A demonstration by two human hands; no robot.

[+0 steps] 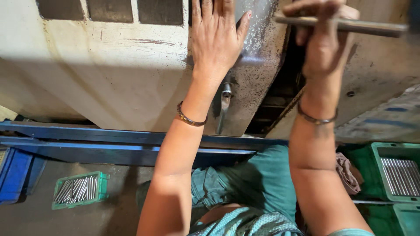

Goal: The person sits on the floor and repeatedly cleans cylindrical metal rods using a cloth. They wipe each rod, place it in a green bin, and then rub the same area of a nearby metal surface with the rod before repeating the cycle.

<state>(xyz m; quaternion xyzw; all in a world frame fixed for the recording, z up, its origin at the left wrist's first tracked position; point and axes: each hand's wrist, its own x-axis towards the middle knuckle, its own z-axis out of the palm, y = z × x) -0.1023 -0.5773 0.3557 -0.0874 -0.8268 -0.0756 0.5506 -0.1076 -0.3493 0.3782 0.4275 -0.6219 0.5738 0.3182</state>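
Left hand [216, 37] flat, fingers spread, pressed on machine door [131, 74]; right hand [323, 39] fisted around metal rod [372, 27], which lies level just right of the door, across the dark gap. Bangle on each wrist. Door handle [225, 102] just below the left wrist. Blue rail [87, 140] under the door. Below it, left, green tray of pins [78, 190] on the floor; right, green crate [400, 172] of rods.

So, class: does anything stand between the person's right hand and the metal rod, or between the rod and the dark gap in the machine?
Nothing visible. The right hand already grips the metal rod, held in front of the dark gap beside the machine door, which the left hand presses flat.
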